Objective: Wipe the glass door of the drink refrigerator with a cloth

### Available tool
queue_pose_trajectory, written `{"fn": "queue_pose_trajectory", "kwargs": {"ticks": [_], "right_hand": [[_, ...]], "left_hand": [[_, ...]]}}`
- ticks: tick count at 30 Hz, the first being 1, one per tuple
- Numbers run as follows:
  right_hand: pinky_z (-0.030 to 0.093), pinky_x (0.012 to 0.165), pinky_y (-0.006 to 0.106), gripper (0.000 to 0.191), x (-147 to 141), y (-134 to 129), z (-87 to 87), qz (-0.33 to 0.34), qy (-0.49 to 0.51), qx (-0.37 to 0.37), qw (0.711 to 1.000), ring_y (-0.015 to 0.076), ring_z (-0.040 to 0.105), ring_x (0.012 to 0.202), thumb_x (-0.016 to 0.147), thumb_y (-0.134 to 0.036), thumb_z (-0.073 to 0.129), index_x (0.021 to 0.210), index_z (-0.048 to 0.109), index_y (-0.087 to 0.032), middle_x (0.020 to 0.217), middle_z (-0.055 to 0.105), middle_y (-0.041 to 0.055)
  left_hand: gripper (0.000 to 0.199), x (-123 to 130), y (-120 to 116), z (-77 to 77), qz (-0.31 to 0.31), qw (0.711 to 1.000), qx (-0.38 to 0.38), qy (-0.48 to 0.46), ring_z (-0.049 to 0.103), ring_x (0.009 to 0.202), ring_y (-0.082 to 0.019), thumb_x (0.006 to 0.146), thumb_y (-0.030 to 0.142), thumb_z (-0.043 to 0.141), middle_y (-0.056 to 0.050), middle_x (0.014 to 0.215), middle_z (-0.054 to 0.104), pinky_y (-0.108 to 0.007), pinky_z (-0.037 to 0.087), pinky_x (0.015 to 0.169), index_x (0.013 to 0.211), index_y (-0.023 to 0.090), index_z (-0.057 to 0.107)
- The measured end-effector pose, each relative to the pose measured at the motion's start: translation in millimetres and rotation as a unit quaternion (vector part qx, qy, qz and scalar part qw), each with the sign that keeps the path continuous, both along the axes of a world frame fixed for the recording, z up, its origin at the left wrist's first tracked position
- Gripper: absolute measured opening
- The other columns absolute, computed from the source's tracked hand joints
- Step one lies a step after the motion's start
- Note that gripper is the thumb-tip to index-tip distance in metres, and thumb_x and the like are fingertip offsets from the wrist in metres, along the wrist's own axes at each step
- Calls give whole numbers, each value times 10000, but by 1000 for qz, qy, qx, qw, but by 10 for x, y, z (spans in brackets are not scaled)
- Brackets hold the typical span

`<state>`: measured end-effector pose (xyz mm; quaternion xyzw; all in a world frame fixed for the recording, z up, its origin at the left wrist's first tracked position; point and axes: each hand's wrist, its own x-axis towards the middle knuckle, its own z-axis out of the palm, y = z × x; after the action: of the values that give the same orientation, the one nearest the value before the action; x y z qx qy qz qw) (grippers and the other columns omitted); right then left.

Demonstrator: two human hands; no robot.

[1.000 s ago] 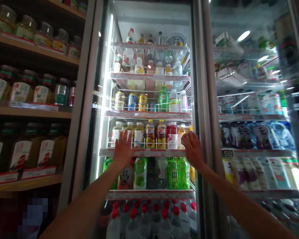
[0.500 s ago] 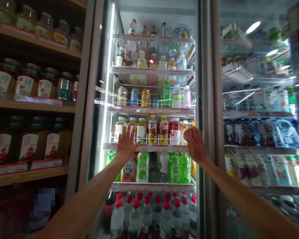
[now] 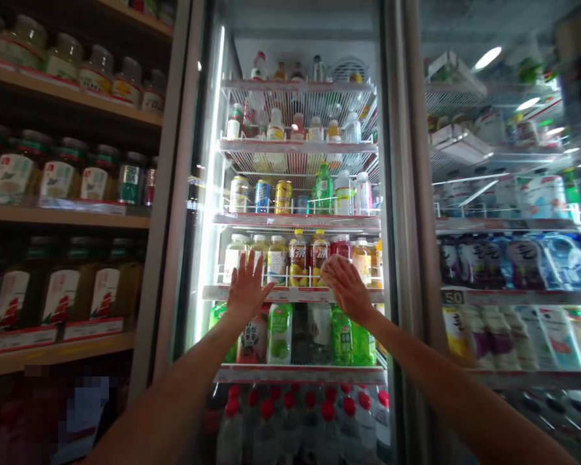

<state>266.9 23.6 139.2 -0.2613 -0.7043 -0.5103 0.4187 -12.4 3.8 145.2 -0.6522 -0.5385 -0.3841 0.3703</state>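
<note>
My left hand [image 3: 246, 287] is raised with its fingers spread, palm toward the glass door [image 3: 295, 32] of a lit drinks cooler, and appears to rest flat on it. My right hand [image 3: 351, 290] is pressed to the same glass, its fingers over a crumpled pale cloth [image 3: 336, 265]. Only part of the cloth shows beyond the fingers. Behind the glass, level with my hands, stand bottles with yellow caps [image 3: 299, 258] and a red drink bottle [image 3: 341, 247].
Wire shelves hold cans [image 3: 283, 196], green bottles [image 3: 341, 336] and red-capped bottles [image 3: 326, 420]. A metal door frame [image 3: 407, 194] separates this cooler from another stocked one at right. Wooden shelves [image 3: 68, 216] with jars stand at left.
My right hand has slid left across the glass with the cloth, from near the door's right edge toward the middle. My left hand stays in place. The view has tilted up slightly.
</note>
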Motion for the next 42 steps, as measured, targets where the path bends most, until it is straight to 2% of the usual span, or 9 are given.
{"fn": "queue_pose_trajectory", "kwargs": {"ticks": [7,14,21,23,28,30,35,38,42], "right_hand": [[261,1093,508,472,81,92,501,0,155,61,986,246,151,1387,869,-173,407,1340,402,-189,1474,285,90],[270,1091,498,495,-46,-8,-37,5,-55,-19,998,223,123,1395,853,-128,396,1339,407,-225,1431,377,60],[226,1103,515,489,-103,114,864,4,120,9,993,229,106,1398,879,-174,370,1367,362,-217,1474,289,68],[227,1105,514,496,-153,99,788,12,111,8,994,226,90,1400,878,-173,372,1371,355,-224,1478,280,63],[254,1100,494,468,-197,-17,213,10,-92,-30,995,220,117,1396,866,-141,384,1326,427,-215,1427,380,64],[254,1097,495,461,-237,-22,280,2,-98,-39,994,224,135,1392,865,-141,387,1317,440,-214,1424,387,65],[231,1100,505,473,-514,67,842,13,66,-13,998,230,128,1394,862,-154,388,1332,419,-193,1454,331,87],[238,1098,500,474,-650,79,702,22,40,-4,999,232,115,1396,860,-151,392,1332,420,-189,1448,341,92],[245,1101,485,480,-686,58,315,15,-139,-23,990,236,151,1389,839,-161,445,1316,441,-217,1429,380,63]], "left_hand": [[690,4,17,-15,11,1000,9,4,74,1389,-292,856,460,438,-132,1505,152,-497,216,1092,1424,142,207],[678,-2,-30,-12,21,1000,-4,12,69,1389,-284,853,429,461,-126,1505,147,-478,218,1096,1418,135,226],[681,-27,-3,-26,12,1000,6,17,42,1389,-278,864,444,427,-122,1508,120,-494,220,1090,1432,168,173],[678,-38,-32,-21,15,1000,-6,17,53,1389,-279,861,435,438,-119,1508,121,-485,226,1091,1429,165,187],[667,-95,-97,-28,16,999,-12,49,73,1389,-272,851,436,466,-114,1504,152,-447,232,1097,1413,151,246],[669,-110,-94,-40,18,998,-9,53,81,1388,-271,850,445,466,-113,1502,160,-451,245,1091,1413,159,246],[669,-141,-90,-71,22,997,-4,68,108,1385,-277,850,452,461,-110,1500,162,-445,262,1084,1410,149,255],[615,-227,-128,-65,24,996,-6,90,147,1382,-261,859,420,448,-96,1492,206,-449,253,1090,1399,171,290],[599,-437,-183,-11,79,996,-11,43,173,1375,-280,860,415,436,-123,1489,204,-481,254,1081,1386,154,317]]}}
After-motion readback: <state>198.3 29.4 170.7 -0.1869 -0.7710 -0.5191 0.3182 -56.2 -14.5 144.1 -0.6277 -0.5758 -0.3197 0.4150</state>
